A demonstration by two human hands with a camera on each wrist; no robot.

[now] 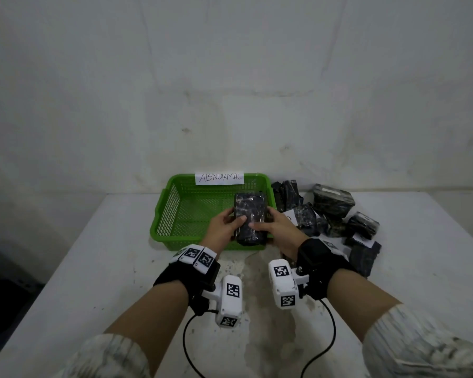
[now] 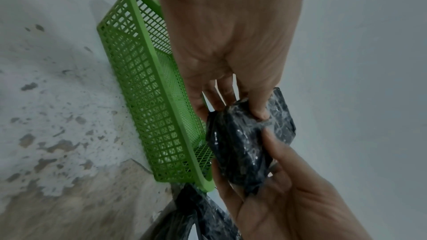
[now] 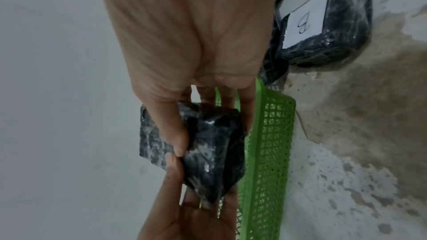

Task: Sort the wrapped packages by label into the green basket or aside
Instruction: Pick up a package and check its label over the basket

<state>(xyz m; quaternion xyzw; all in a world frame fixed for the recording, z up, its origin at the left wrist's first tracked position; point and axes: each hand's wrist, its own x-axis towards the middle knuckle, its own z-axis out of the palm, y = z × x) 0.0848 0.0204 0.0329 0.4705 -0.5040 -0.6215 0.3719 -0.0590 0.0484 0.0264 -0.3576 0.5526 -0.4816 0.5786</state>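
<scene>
- Fingers of both our hands are wrapped round one wrapped package (image 1: 250,218): left hand (image 1: 224,223) on its left long side w/ thumb on top, right hand (image 1: 273,226) on the right side, thumb also on top. In the wrist views the two thumb tips nearly meet on the upper face.
- Pkg is dark, shiny film-wrapped, block-shaped. Its long axis runs away from us, near end over the basket's front rim, far end over the basket floor. It's held up, not resting on anything as far as we can tell.
- No label shows on the face turned to us, so we judge we're at the check-the-label step; prob need to turn it over.
- Green basket (image 1: 175,211) sits directly under and beyond the pkg, nothing else in it. Both hands are about equally close; a drop there is just a short move fwd and down. Sign on its back rim (image 1: 219,178) reads roughly "ABNORMAL".
- Pile of wrapped packages (image 1: 336,211) lies on the table (image 1: 93,268) right of the basket, nearer our right hand. One of them shows a white label w/ "B" (image 3: 303,23).
</scene>
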